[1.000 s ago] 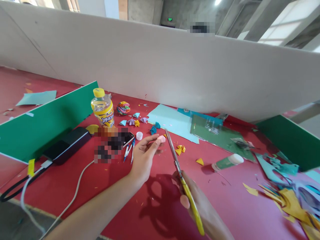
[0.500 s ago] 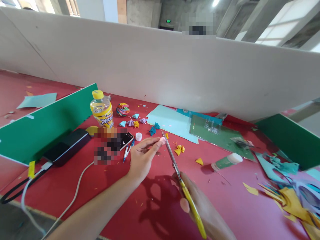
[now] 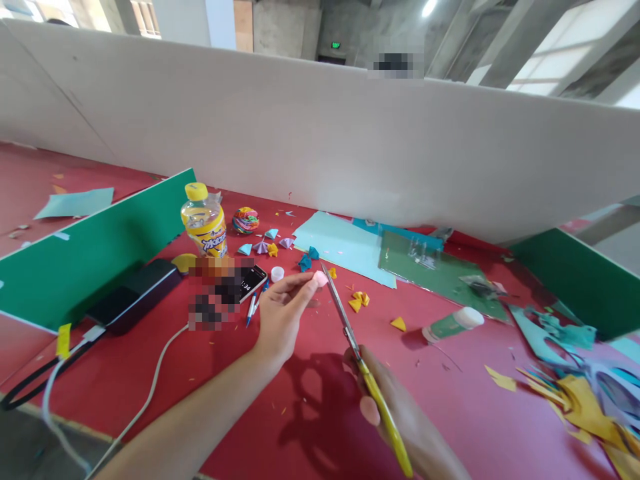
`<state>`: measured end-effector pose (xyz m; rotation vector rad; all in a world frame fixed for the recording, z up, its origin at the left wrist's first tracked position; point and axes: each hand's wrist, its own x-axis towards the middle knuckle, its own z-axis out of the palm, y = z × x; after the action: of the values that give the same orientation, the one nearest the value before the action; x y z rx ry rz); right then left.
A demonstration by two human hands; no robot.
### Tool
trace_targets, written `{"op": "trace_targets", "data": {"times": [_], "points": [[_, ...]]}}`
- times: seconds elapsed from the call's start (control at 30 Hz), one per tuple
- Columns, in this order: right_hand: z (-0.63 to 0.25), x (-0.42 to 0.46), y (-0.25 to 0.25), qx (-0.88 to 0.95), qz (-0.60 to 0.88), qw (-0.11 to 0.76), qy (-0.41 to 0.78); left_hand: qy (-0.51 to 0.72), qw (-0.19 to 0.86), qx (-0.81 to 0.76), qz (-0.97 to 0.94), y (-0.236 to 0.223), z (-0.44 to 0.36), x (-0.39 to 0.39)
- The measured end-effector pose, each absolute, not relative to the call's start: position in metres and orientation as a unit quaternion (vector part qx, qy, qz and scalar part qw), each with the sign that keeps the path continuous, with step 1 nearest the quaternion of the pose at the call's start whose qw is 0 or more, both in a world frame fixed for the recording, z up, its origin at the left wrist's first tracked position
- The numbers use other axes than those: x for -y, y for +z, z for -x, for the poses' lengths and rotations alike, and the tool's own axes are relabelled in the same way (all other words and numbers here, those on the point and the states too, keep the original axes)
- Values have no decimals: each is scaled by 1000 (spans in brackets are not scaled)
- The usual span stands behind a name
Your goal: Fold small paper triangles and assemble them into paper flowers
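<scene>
My left hand (image 3: 283, 313) pinches a small pink paper piece (image 3: 320, 278) between fingertips, held above the red table (image 3: 450, 413). My right hand (image 3: 400, 417) grips yellow-handled scissors (image 3: 363, 370); their blades point up and away, tips right beside the pink piece. Small folded yellow paper bits (image 3: 359, 300) lie just beyond the blades.
A yellow drink bottle (image 3: 204, 223), a phone (image 3: 251, 280), pens, a white cap (image 3: 277, 273), a power bank (image 3: 135, 293) with cables sit left. Light blue and green sheets (image 3: 345, 247) lie ahead, a glue stick (image 3: 453, 323) and paper scraps (image 3: 585, 393) right. White and green partitions surround the table.
The pink piece and the scissor tips have drawn closer together; the scissors shifted slightly left. Otherwise both hands stay much where they were.
</scene>
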<state>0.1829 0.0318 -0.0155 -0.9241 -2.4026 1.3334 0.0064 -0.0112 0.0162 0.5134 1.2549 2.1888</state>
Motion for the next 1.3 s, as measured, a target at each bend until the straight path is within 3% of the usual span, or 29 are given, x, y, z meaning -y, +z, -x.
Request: {"op": "trace_targets", "data": {"times": [0.43, 0.7, 0.97, 1.3], "points": [[-175, -35, -6, 828, 350, 91, 428, 807, 245, -495, -210, 16, -9, 13], [-176, -37, -20, 813, 320, 114, 473, 810, 267, -487, -191, 14, -7, 11], [-182, -36, -18, 835, 314, 122, 436, 798, 280, -487, -219, 12, -6, 12], [-184, -34, -8, 819, 345, 75, 453, 799, 243, -490, -250, 12, -7, 12]]}}
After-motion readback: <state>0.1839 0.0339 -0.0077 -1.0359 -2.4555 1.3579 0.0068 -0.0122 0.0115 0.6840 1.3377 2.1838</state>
